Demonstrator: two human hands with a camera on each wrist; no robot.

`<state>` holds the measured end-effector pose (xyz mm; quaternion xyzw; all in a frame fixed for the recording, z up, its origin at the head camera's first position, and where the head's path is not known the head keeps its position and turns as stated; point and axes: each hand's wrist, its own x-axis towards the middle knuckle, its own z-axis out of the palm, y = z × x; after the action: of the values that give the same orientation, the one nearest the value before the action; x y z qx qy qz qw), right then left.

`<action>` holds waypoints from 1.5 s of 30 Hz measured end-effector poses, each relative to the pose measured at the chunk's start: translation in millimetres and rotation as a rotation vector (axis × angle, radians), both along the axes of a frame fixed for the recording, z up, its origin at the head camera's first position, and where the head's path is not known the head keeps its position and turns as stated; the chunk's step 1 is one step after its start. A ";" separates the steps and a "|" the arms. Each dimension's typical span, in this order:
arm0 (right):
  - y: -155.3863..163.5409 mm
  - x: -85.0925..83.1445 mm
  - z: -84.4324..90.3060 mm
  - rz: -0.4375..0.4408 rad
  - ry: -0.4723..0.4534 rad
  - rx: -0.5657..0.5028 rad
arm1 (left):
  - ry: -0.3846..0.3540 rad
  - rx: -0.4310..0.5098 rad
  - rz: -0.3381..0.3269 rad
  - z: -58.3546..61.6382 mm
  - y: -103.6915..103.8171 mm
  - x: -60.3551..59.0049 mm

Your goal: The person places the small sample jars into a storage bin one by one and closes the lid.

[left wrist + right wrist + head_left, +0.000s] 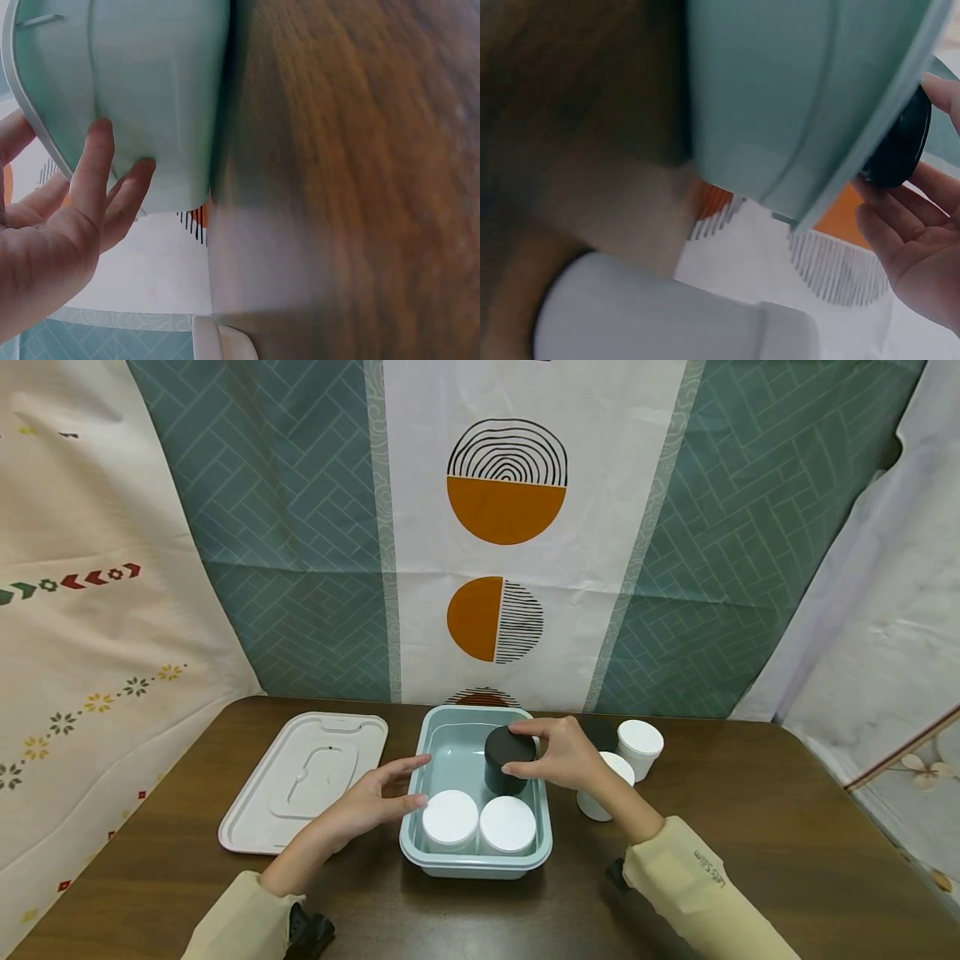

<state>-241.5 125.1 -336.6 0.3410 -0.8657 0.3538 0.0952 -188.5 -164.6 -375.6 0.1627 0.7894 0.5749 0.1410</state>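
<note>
A pale blue-green plastic tub (442,735) sits on the table, with two white-lidded jars (450,818) side by side at its near end. My right hand (562,752) pinches a black jar (504,768) by its lid between thumb and fingers, inside the tub near its right wall. In the right wrist view the black lid (904,146) shows just over the tub rim, between thumb and fingers. My left hand (371,797) is at the tub's left side, fingers loosely spread. In the left wrist view its fingertips (100,131) touch the outer wall.
A flat white lid (315,768) lies left of the tub. Right of it stand two white jars (640,747), with a black object (598,734) partly hidden behind my right hand. A patterned cloth (487,552) hangs behind the brown table (750,810).
</note>
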 end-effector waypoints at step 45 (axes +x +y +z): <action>25.7 3.2 -2.9 0.068 -0.078 0.100 | 0.021 -0.009 -0.006 -1.8 -0.9 -1.5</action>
<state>-238.4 150.8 -339.5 0.3606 -0.8733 0.3261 0.0318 -190.0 -165.6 -377.5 0.1704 0.7929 0.5692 0.1352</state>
